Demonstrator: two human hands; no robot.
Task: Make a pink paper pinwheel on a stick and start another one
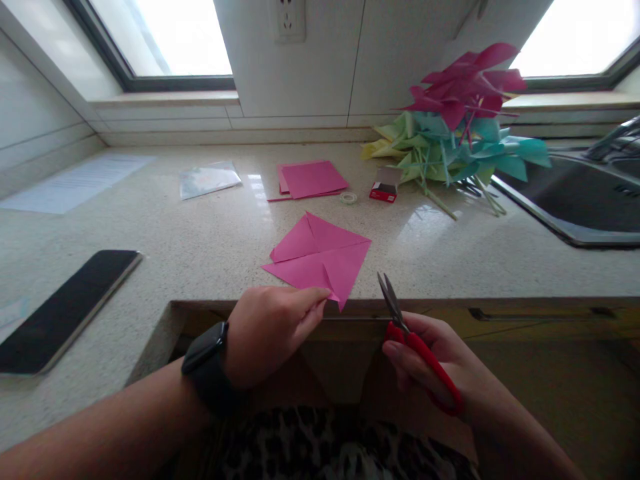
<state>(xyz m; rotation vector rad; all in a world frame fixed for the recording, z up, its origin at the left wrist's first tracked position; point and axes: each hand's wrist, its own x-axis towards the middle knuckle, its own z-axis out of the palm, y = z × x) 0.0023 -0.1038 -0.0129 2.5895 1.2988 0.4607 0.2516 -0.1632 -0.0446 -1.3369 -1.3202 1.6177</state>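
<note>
A pink paper square [320, 252], creased and with slits cut in from its corners, lies at the counter's front edge. My left hand [277, 330] pinches its near corner between thumb and finger, and that part lifts a little. In my right hand [430, 363] is a pair of scissors [420, 353] with red handles, the blades slightly apart and pointing up and away. The blade tips are to the right of the paper, not touching it. My left palm and lower fingers are hidden behind the back of the hand.
Behind lie stacked pink sheets [317, 179], a tape roll [349, 198] and a small red box [384, 190]. Paper pinwheels [465, 133] pile beside the sink [590, 200]. A phone [70, 310], a plastic packet [210, 180] and a printed sheet [75, 180] are on the left.
</note>
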